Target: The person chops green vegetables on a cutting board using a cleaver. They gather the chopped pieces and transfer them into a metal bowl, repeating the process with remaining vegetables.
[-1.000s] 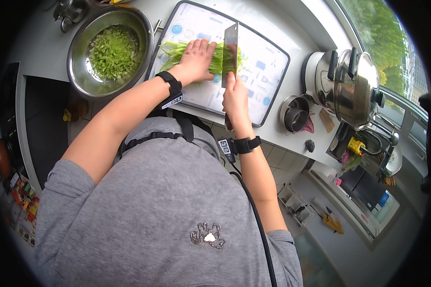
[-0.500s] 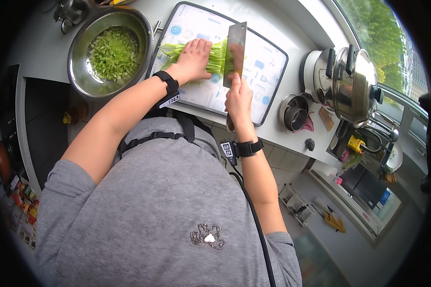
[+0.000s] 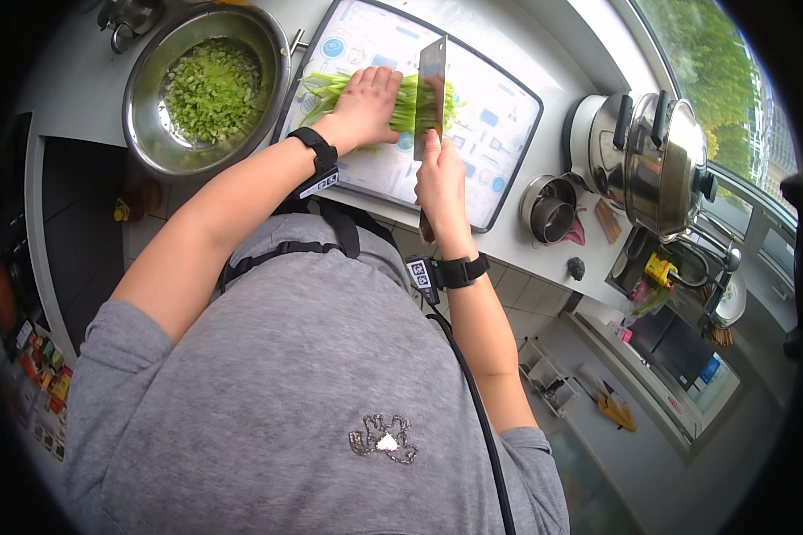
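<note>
My left hand (image 3: 364, 109) presses down on a bunch of thin green celery stalks (image 3: 407, 105), fingers bent over them. The stalks lie across a white patterned cutting board (image 3: 500, 100) with a dark rim. In my right hand (image 3: 442, 185) is the handle of a cleaver (image 3: 431, 85). Its wide blade stands at the right end of the bunch, just right of my left fingertips. Small cut celery bits (image 3: 453, 105) show past the blade. At the left, a steel bowl (image 3: 134, 120) holds chopped green pieces (image 3: 211, 89).
Right of the board, small metal pans (image 3: 549, 211) sit near the counter edge. Behind them stands a large lidded steel pot (image 3: 656, 160) by the window. A dark lump (image 3: 576, 267) lies at the counter's front edge. A metal vessel (image 3: 127, 20) stands beyond the bowl.
The cleaver has shifted slightly left relative to the board, and its blade looks more edge-on. More cut bits now show right of the blade. My left hand stays on the stalks.
</note>
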### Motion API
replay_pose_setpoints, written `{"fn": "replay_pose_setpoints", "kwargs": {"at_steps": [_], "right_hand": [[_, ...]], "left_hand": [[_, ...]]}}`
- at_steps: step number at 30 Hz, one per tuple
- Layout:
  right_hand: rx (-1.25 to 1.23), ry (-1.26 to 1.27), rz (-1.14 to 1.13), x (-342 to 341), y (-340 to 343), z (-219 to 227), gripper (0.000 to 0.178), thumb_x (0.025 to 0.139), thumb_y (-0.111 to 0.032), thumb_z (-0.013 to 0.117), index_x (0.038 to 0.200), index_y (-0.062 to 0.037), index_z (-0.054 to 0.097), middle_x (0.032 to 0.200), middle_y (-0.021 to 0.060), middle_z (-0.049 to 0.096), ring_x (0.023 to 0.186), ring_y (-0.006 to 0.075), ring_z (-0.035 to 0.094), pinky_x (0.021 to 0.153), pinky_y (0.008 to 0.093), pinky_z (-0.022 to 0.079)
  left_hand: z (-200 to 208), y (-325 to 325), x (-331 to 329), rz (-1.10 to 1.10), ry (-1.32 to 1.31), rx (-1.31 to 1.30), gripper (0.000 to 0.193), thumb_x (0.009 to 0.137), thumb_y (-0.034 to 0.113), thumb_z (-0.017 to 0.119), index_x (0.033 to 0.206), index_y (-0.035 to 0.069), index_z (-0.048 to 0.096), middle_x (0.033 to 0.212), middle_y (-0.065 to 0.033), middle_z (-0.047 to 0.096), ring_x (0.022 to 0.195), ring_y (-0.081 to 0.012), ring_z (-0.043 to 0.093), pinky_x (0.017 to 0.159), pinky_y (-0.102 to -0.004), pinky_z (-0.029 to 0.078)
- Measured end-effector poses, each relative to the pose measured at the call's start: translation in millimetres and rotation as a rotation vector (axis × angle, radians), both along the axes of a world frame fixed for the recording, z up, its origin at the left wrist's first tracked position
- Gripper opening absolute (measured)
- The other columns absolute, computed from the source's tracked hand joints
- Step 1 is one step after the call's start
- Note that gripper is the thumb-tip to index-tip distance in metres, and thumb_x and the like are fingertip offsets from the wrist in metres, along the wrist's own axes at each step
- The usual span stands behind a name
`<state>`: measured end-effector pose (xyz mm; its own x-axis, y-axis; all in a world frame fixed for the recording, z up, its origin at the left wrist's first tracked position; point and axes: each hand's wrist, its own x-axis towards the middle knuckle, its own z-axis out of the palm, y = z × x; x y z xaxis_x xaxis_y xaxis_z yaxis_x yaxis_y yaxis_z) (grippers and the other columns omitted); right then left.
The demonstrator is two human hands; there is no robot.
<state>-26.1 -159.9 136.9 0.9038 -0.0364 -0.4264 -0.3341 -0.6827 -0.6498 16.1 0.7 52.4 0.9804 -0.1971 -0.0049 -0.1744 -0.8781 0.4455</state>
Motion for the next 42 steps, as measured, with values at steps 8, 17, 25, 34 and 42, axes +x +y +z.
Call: {"fn": "replay_pose_setpoints", "kwargs": {"at_steps": [8,17,25,34,42], "right_hand": [[-0.145,-0.138,0.045,12.4,16.3,-40.6,0.038,0.106,-0.033,0.046,0.100,0.0030,0.058,0.092,0.0338,0.067,0.091,0.0521,0.063,0.079,0.0552,0.050],[0.145,-0.039,-0.048,0.4,-13.4,-23.3,0.042,0.109,-0.039,0.040,0.099,-0.0012,0.057,0.054,-0.0004,0.043,0.040,0.0098,0.045,0.036,0.0291,0.039],[-0.104,-0.104,0.066,-1.9,10.1,-8.6,0.038,0.106,-0.030,0.046,0.097,0.0044,0.058,0.089,0.0334,0.067,0.088,0.0514,0.064,0.076,0.0557,0.050],[-0.182,-0.153,0.021,9.9,20.2,-48.6,0.041,0.105,-0.035,0.046,0.098,0.0026,0.059,0.086,0.0321,0.068,0.085,0.0489,0.067,0.076,0.0543,0.052],[0.038,-0.138,0.006,-5.1,-9.2,-23.1,0.043,0.108,-0.038,0.042,0.096,0.0002,0.058,0.058,0.0057,0.051,0.044,0.0157,0.052,0.041,0.0341,0.044]], "left_hand": [[1.1,-0.8,-0.1,-0.004,0.006,0.038,0.098,0.063,0.036,0.081,0.141,-0.003,0.038,0.137,-0.0225,0.046,0.132,-0.0371,0.044,0.116,-0.0441,0.031],[7.6,7.1,0.2,-0.078,0.062,0.033,0.100,0.062,0.036,0.083,0.142,-0.003,0.037,0.139,-0.0230,0.046,0.134,-0.0369,0.043,0.117,-0.0442,0.031],[7.6,4.5,-0.1,-0.058,0.068,0.032,0.101,0.062,0.036,0.083,0.143,-0.004,0.038,0.140,-0.0231,0.045,0.135,-0.0372,0.042,0.118,-0.0446,0.030],[0.4,3.5,-0.8,-0.051,0.019,0.080,0.103,0.064,0.038,0.082,0.145,-0.005,0.036,0.140,-0.0233,0.044,0.134,-0.0383,0.042,0.117,-0.0464,0.030],[7.5,5.2,-4.1,-0.026,0.033,0.114,0.100,0.063,0.040,0.083,0.143,0.000,0.039,0.135,-0.0209,0.046,0.131,-0.0375,0.044,0.115,-0.0453,0.032]]}}
